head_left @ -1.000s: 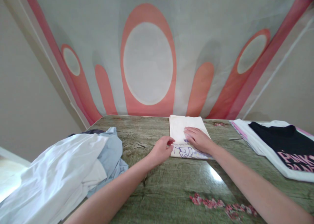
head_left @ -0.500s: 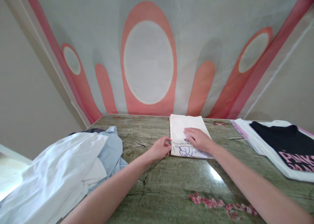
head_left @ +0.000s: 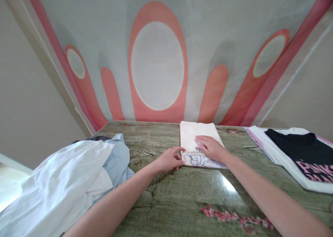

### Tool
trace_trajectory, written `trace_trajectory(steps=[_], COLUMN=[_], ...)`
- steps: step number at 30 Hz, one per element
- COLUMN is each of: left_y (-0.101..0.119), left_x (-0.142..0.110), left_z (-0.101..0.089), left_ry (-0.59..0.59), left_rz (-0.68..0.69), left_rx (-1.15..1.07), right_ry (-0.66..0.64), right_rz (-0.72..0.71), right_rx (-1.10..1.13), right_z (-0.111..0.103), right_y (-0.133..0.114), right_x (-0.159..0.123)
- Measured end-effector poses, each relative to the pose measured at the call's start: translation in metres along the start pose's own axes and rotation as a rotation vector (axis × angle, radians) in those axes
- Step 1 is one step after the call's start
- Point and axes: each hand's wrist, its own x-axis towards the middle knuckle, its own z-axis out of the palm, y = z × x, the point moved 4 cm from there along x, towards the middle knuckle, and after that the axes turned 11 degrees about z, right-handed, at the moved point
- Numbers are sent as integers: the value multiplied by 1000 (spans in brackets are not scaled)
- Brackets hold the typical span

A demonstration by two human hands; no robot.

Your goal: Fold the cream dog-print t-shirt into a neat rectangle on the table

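Note:
A folded cream-white T-shirt [head_left: 191,133] with a purple cartoon print and lettering lies flat at the far side of the table. My right hand [head_left: 210,147] rests on top of it, palm down with the fingers stretched out, covering part of the lettering. At the shirt's left edge is my left hand [head_left: 172,158]. Its index finger and thumb are apart, with their tips touching the cloth near the front left corner, and the other fingers are curled loosely.
A loose heap of clothes, with a white garment [head_left: 65,174] over a light blue one [head_left: 120,157], lies on the left. Flat stacked shirts, topped by a black printed one [head_left: 299,145], lie on the right. The wood-patterned table [head_left: 166,202] ends at a patterned wall covering [head_left: 158,115].
My left hand has moved slightly right and its index finger and thumb have spread, now reaching onto the shirt's left edge. My right hand stays in place.

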Motion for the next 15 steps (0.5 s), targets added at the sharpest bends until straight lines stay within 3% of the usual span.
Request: trace_trajectory(steps=[8, 15], left_y=[-4, 11], left_x=[-1, -8], left_z=[1, 6], left_ry=[-7, -148], left_rz=[32, 12], left_rx=[82, 133], right_ry=[-100, -252], right_rz=[-9, 4], right_rx=[-5, 31], right_z=[5, 1], right_y=[4, -3], right_x=[2, -4])
